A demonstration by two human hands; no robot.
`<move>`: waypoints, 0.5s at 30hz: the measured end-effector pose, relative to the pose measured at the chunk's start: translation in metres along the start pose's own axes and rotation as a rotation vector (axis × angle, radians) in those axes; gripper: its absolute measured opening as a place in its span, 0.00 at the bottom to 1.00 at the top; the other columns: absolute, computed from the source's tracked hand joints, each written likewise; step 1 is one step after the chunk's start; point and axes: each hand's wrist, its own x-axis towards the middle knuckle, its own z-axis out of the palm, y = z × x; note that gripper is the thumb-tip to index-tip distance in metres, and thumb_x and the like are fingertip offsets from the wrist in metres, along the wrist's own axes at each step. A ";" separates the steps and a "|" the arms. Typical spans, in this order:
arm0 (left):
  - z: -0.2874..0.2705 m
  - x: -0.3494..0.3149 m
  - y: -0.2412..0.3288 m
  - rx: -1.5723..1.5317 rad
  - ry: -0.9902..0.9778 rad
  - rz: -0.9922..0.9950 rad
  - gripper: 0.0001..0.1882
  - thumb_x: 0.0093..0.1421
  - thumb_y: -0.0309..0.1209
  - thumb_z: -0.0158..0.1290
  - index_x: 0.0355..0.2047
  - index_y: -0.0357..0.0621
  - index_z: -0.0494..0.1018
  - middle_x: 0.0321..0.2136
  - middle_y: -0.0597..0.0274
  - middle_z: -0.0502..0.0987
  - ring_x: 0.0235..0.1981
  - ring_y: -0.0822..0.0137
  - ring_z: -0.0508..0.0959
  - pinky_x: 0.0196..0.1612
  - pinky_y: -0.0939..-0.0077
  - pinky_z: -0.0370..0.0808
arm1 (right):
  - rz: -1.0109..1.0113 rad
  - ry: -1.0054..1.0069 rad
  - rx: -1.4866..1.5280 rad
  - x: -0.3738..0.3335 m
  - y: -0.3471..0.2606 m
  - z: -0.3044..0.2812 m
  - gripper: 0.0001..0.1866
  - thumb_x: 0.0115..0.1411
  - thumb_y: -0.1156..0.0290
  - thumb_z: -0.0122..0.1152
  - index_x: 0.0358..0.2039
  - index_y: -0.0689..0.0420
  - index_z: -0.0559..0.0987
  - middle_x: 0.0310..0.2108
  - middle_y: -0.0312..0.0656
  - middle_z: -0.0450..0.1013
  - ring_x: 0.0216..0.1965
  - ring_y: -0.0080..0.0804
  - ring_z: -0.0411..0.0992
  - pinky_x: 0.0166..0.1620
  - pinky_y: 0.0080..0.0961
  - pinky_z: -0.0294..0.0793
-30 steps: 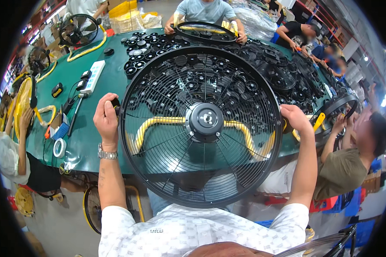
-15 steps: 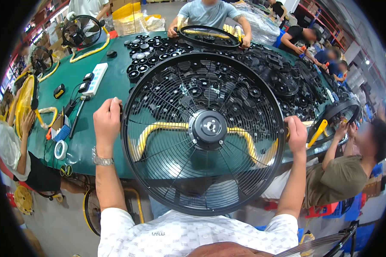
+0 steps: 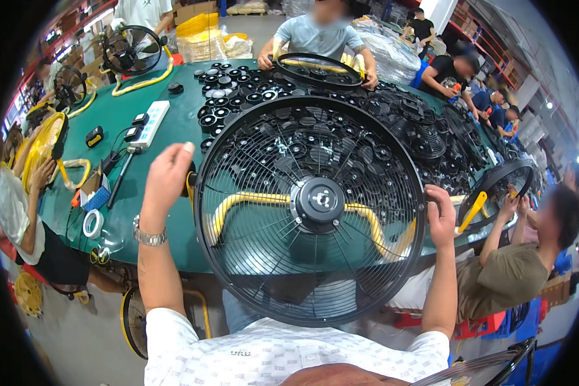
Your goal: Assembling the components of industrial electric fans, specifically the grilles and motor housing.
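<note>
A large round black fan fills the middle in front of me. It has a wire grille, a dark central hub and a curved yellow tube stand seen through and behind the grille. My left hand is just off its left rim, fingers stretched upward and apart from it, beside a small dark knob. At the right rim, the bent fingers of my right hand touch the fan's side; what lies under the fingertips is partly hidden.
Many black round parts and grilles cover the green table beyond the fan. A white power strip, black battery and tape roll lie left. Co-workers handle other fans around the table, one at the right.
My left hand has come away from the fan's side and its fingers have opened out. The fan appears slightly lower and further right, while my right hand stays at its rim.
</note>
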 end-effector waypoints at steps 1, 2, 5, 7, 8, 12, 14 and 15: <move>0.004 0.001 0.003 0.168 -0.103 -0.063 0.23 0.65 0.45 0.48 0.32 0.30 0.75 0.22 0.53 0.76 0.24 0.63 0.74 0.32 0.71 0.71 | -0.001 0.003 -0.002 -0.001 0.005 0.003 0.10 0.60 0.75 0.54 0.41 0.64 0.76 0.41 0.47 0.75 0.44 0.41 0.74 0.51 0.29 0.69; 0.008 0.000 0.003 0.183 -0.062 -0.042 0.24 0.65 0.45 0.47 0.29 0.31 0.75 0.20 0.53 0.76 0.22 0.60 0.74 0.31 0.71 0.71 | 0.053 0.048 -0.004 -0.003 0.010 0.005 0.09 0.61 0.74 0.53 0.39 0.64 0.76 0.37 0.46 0.75 0.40 0.38 0.73 0.48 0.28 0.69; 0.022 -0.013 -0.008 0.056 0.031 -0.034 0.20 0.66 0.38 0.44 0.31 0.30 0.75 0.25 0.52 0.78 0.27 0.61 0.77 0.35 0.70 0.73 | 0.340 -0.058 0.020 0.012 0.011 -0.003 0.11 0.63 0.69 0.52 0.35 0.65 0.77 0.30 0.42 0.74 0.33 0.30 0.70 0.41 0.25 0.69; 0.037 -0.021 -0.034 -0.191 0.364 0.412 0.16 0.66 0.31 0.42 0.35 0.29 0.74 0.33 0.51 0.79 0.35 0.63 0.78 0.41 0.71 0.74 | 0.598 -0.336 -0.010 0.037 0.004 -0.011 0.16 0.64 0.63 0.51 0.32 0.66 0.77 0.24 0.37 0.71 0.29 0.22 0.66 0.35 0.23 0.66; 0.039 -0.022 -0.040 -0.193 0.357 0.411 0.16 0.66 0.31 0.42 0.35 0.29 0.74 0.33 0.51 0.79 0.35 0.63 0.78 0.41 0.71 0.74 | 0.715 -0.423 0.125 0.044 0.011 -0.013 0.16 0.64 0.64 0.50 0.33 0.66 0.78 0.25 0.35 0.72 0.29 0.22 0.66 0.36 0.22 0.66; 0.038 -0.024 -0.035 -0.237 0.335 0.435 0.13 0.66 0.26 0.41 0.41 0.30 0.73 0.41 0.53 0.77 0.43 0.64 0.76 0.49 0.73 0.72 | 0.668 -0.269 0.146 0.034 0.007 -0.007 0.15 0.64 0.66 0.52 0.40 0.66 0.77 0.31 0.38 0.76 0.35 0.22 0.70 0.42 0.22 0.69; 0.031 -0.021 -0.025 -0.219 0.320 0.424 0.12 0.65 0.26 0.42 0.41 0.30 0.73 0.40 0.52 0.78 0.42 0.64 0.77 0.47 0.74 0.73 | 0.492 -0.063 0.188 0.012 0.013 -0.002 0.15 0.63 0.69 0.54 0.46 0.65 0.75 0.41 0.44 0.77 0.43 0.28 0.73 0.51 0.26 0.69; 0.027 -0.018 -0.022 -0.230 0.272 0.307 0.12 0.64 0.27 0.43 0.42 0.31 0.73 0.39 0.53 0.78 0.39 0.64 0.77 0.45 0.74 0.73 | 0.313 -0.054 0.114 0.004 0.012 -0.004 0.14 0.63 0.70 0.53 0.46 0.64 0.75 0.43 0.46 0.76 0.44 0.31 0.73 0.52 0.28 0.68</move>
